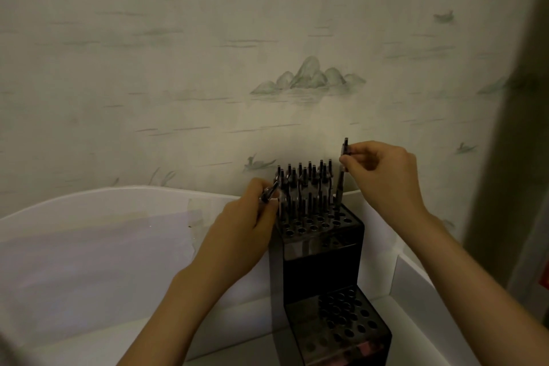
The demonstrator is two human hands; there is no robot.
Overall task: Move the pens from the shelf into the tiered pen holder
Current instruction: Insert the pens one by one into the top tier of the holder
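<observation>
The right hand pinches a slim dark pen near its top, upright, its tip down at the back right corner of the dark, smoky plastic tiered pen holder. The left hand has its grip curled round more dark pens (how many I cannot tell) at the holder's left edge.

Left of the right grip, the upper tier is crowded with standing pens; a tilted tip could miss its hole or knock a neighbour. The left grip's bundle could snag those too.

Free holes lie nearer than both grips, on the front rows and lower tier. The pale wall stands close behind, the white shelf rim to the right.
</observation>
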